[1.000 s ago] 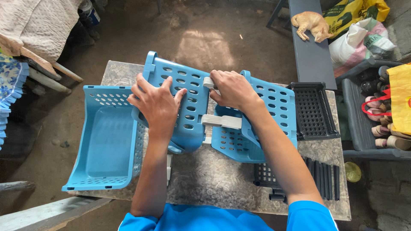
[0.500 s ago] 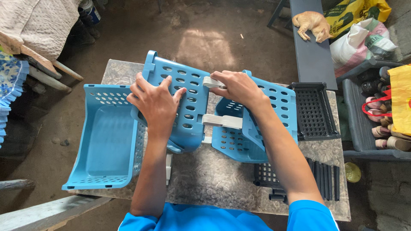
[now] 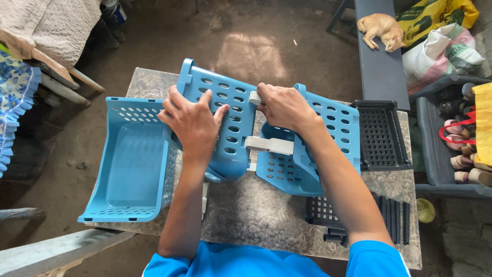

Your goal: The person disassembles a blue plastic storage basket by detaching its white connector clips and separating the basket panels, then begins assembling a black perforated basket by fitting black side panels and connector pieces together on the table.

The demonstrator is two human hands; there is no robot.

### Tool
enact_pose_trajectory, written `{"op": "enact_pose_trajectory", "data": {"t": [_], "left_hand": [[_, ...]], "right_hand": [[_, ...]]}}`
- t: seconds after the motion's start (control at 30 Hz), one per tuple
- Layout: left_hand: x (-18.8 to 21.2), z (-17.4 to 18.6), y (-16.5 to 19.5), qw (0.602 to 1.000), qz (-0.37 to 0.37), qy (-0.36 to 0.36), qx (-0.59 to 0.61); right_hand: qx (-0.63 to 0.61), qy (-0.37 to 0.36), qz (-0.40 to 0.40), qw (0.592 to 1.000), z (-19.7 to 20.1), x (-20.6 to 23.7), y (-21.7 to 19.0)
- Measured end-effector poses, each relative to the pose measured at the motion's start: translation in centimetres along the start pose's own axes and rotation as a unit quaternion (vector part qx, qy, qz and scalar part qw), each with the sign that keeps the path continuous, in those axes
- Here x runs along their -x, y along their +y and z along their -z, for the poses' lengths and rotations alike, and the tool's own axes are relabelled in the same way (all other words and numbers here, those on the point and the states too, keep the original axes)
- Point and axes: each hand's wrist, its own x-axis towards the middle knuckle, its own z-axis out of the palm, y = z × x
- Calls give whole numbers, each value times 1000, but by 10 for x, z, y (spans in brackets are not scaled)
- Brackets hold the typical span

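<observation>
1. Left hand (image 3: 193, 122): spread flat on the perforated blue panel (image 3: 225, 123), frame centre.
2. Right hand (image 3: 285, 106): closed around the upper grey connector (image 3: 254, 97).
3. Lower grey connector (image 3: 270, 145): bridges both panels; assembly looks partial.
4. Blue basket (image 3: 130, 164): separate, left of tabletop (image 3: 256, 215).

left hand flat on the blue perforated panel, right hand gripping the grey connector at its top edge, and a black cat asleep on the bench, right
One slip: the cat on the bench is orange, not black, as the head view shows. Left hand on the blue panel and right hand on the grey connector are correct.
</observation>
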Motion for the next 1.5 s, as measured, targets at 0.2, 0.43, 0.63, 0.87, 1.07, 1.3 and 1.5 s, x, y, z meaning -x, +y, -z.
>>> {"op": "enact_pose_trajectory", "data": {"t": [0.2, 0.43, 0.63, 0.87, 1.07, 1.3, 1.5], "left_hand": [[2, 1, 2, 1000, -1, 7, 2], [6, 0, 1, 1000, 0, 2, 5], [2, 3, -11, 1000, 16, -11, 19], [2, -1, -15, 999, 23, -15, 23], [2, -7, -17, 999, 3, -33, 15], [12, -28, 13, 982, -106, -136, 73], [19, -34, 7, 980, -102, -148, 84]], "right_hand": [[14, -15, -17, 1000, 4, 2, 0], [12, -12, -17, 1000, 5, 5, -2], [31, -12, -27, 999, 5, 4, -2], [45, -22, -28, 998, 2, 3, -2], [37, 11, -7, 999, -8, -1, -7], [27, -23, 5, 999, -16, -12, -16], [27, -24, -4, 999, -13, -12, -20]]}}
